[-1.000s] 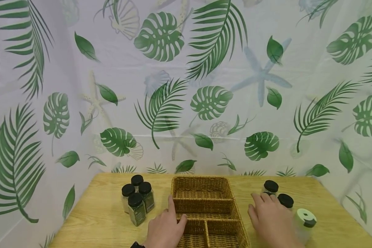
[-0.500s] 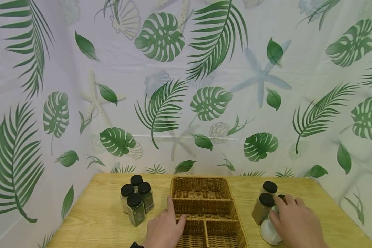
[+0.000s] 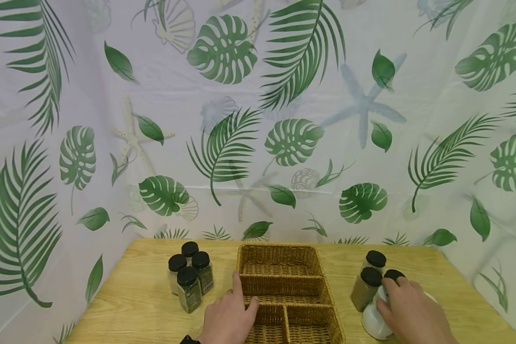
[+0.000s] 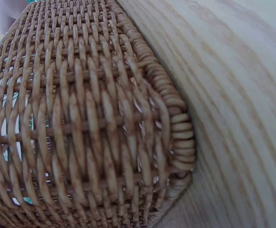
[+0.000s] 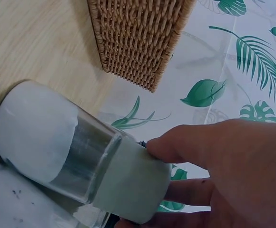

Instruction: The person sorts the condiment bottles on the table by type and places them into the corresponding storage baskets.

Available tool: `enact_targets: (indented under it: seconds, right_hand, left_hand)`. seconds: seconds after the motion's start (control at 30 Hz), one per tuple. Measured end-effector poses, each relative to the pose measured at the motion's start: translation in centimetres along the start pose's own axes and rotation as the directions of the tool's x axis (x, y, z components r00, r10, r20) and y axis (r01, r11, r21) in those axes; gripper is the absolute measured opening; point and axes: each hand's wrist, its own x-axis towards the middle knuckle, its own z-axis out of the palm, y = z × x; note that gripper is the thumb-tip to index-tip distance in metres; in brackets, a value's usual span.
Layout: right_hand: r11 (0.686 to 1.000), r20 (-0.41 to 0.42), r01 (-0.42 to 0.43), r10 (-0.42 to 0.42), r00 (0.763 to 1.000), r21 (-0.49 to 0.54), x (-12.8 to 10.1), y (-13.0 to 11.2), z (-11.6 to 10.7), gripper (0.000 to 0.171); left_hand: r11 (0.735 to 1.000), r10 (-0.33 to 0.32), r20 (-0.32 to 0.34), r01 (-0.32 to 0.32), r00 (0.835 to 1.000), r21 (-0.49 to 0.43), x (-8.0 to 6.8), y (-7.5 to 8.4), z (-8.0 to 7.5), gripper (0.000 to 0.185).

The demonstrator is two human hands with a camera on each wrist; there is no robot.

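A wicker basket (image 3: 279, 277) with three compartments sits mid-table. My left hand (image 3: 242, 294) rests on its left rim, index finger straight along the edge and thumb lying over a divider; the left wrist view shows only the woven basket wall (image 4: 81, 118). My right hand (image 3: 387, 296) grips a glass jar of white powder (image 3: 371, 321) to the right of the basket. In the right wrist view the white powder jar (image 5: 57, 142) is tilted, and my fingers (image 5: 200, 147) wrap its pale lid end, with the basket corner (image 5: 138, 38) beyond.
Three black-lidded spice jars (image 3: 365, 286) stand just behind my right hand. Several more black-lidded jars (image 3: 189, 279) cluster left of the basket. The wooden table (image 3: 133, 301) ends at a leaf-print curtain (image 3: 258, 119) on the back and sides.
My right hand moved right off the black-lidded jars and took hold of the white powder jar, which now leans left instead of standing upright. The left hand stayed on the basket.
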Motion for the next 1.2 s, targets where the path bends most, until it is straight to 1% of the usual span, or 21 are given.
enact_targets:
  seconds: [0.3,0.57,0.67,0.77,0.83,0.97,1.2]
  right_hand:
    - [0.998,0.021,0.043,-0.044,0.999,0.041,0.3,0.3,0.1,0.035]
    - [0.997,0.044,0.048,-0.050,0.998,0.061,0.5,0.5,0.0,0.037]
    - [0.995,0.064,0.056,-0.061,0.996,0.078,0.6,0.5,0.1,0.039]
    - [0.994,0.102,0.058,-0.068,0.993,0.092,0.7,0.4,0.0,0.041]
    - [0.993,0.106,0.062,-0.072,0.992,0.099,0.7,0.1,-0.2,0.041]
    - [0.992,0.068,0.083,-0.090,0.994,0.091,0.6,-0.5,-0.5,0.040]
    - [0.992,-0.046,0.106,-0.103,0.994,0.069,0.4,-2.0,-1.6,0.038]
  left_hand:
    - [1.000,0.018,0.006,-0.018,1.000,-0.026,-0.2,0.0,0.0,0.082]
    - [0.999,0.019,0.000,-0.019,1.000,-0.028,-0.2,0.0,-0.1,0.082]
    - [1.000,0.017,-0.003,-0.017,1.000,-0.026,-0.2,0.0,-0.1,0.082]
    - [1.000,0.015,-0.001,-0.015,1.000,-0.027,-0.1,-0.1,-0.1,0.082]
    - [1.000,0.012,0.003,-0.012,1.000,-0.025,-0.1,-0.1,-0.1,0.082]
    - [1.000,0.011,0.009,-0.011,1.000,-0.021,-0.1,-0.1,-0.1,0.084]
    - [0.999,0.013,0.012,-0.013,1.000,-0.029,-0.1,-0.2,-0.1,0.084]
